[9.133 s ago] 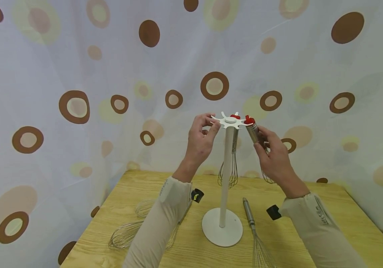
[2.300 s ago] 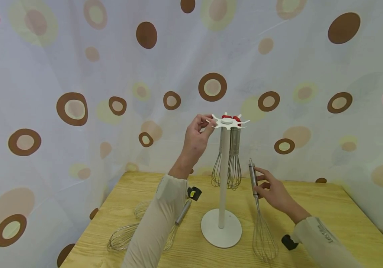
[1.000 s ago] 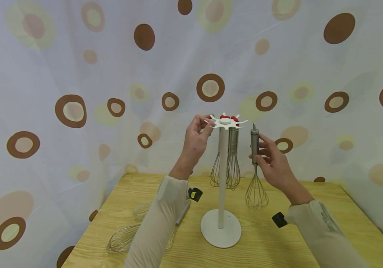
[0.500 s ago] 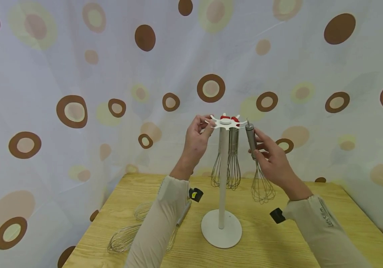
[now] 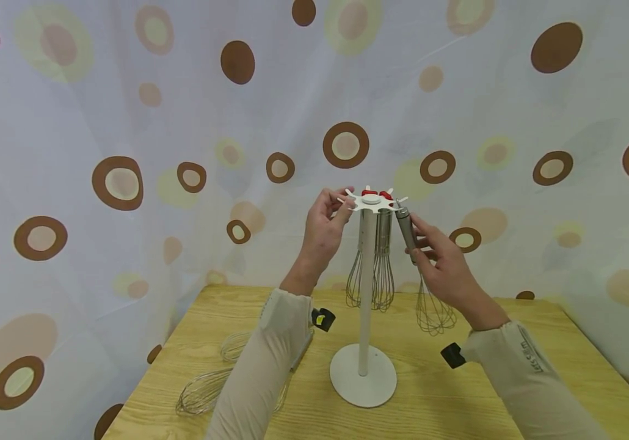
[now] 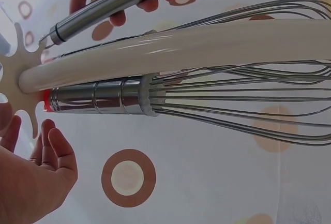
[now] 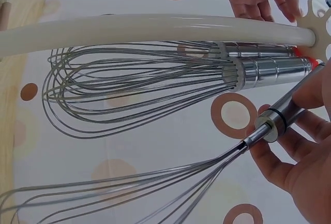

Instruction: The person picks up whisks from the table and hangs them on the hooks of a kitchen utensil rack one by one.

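Two red-ended whisks [image 5: 383, 238] hang side by side from the top [image 5: 370, 200] of your stand [image 5: 365, 293], handles up and wires down, behind the pole in the head view. Your left hand [image 5: 322, 229] is at the left side of that top, with thumb and fingers pinching one of its prongs. Your right hand [image 5: 444, 261] is on the other side, its thumb and fingers grasping the steel handle of a whisk [image 5: 407, 233]. You have that whisk in the air, well above the table [image 5: 457, 391], to the right of the red-ended whisks and apart from their wires. It is tilted: the handle leans in towards the stand and the wires spread down and out to your right. The loop at the end of its handle is right at a prong on the right of the top; whether it is around the prong cannot be told. Your stand is upright, its round base flat on the table. To its left lie loose whisks [image 5: 201, 391], partly hidden by your left sleeve [image 5: 262, 366], so their number is unclear. Each sleeve has a black mount [image 5: 453, 355] near the cuff. Behind everything hangs a pale curtain [image 5: 292, 91] patterned with brown, beige and yellow spots.
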{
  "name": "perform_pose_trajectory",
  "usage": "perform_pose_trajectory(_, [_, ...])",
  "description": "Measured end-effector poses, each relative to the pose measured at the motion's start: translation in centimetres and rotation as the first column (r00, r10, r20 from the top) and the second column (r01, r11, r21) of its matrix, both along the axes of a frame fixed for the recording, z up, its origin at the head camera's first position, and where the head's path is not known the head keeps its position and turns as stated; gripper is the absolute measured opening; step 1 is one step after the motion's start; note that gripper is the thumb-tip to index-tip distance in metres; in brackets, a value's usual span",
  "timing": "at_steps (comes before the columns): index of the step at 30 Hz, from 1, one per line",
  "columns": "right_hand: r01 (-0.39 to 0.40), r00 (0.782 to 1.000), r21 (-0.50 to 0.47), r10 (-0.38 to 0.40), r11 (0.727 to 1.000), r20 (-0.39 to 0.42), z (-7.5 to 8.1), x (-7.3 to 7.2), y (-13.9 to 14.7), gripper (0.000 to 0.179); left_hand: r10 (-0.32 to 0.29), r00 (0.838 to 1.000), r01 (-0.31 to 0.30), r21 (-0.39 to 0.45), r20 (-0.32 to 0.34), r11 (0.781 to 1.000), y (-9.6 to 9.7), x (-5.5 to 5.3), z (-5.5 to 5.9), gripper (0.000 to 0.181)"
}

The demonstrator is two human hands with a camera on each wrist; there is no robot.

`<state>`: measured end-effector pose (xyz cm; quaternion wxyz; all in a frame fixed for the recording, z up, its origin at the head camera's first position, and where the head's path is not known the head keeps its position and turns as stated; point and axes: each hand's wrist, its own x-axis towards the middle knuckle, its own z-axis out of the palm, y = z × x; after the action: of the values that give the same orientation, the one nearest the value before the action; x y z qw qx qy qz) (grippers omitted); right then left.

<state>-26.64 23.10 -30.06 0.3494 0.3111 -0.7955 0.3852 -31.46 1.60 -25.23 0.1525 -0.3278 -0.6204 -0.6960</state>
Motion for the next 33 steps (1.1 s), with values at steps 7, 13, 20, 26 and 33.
perform_pose_trajectory(7, [-0.027,0.999,-0.017,0.027,1.000,0.026,-0.1,-0.3,-0.4,0.061,-0.003,1.000,0.003,0.021,0.006,1.000,0.1,0.3,0.1,0.013])
perform_pose_trajectory(13, [-0.019,0.998,-0.015,0.019,1.000,0.055,-0.3,-0.3,-0.8,0.062,0.005,1.000,-0.005,0.010,0.009,1.000,0.2,0.2,0.1,0.014])
perform_pose_trajectory(20, [-0.037,0.997,-0.024,0.039,0.999,0.068,-0.4,-0.1,-1.2,0.064,0.016,1.000,-0.016,-0.006,0.010,1.000,0.2,0.3,0.1,0.013])
perform_pose_trajectory(26, [-0.024,0.992,-0.018,0.026,1.000,0.122,-0.7,0.0,-1.4,0.065,0.012,1.000,-0.012,0.007,-0.011,1.000,0.2,0.3,0.0,0.014])
perform_pose_trajectory(33, [-0.007,0.990,-0.011,0.008,1.000,0.142,-1.0,-0.2,-1.3,0.066,0.004,1.000,-0.004,0.002,-0.021,1.000,0.1,0.8,0.3,0.012])
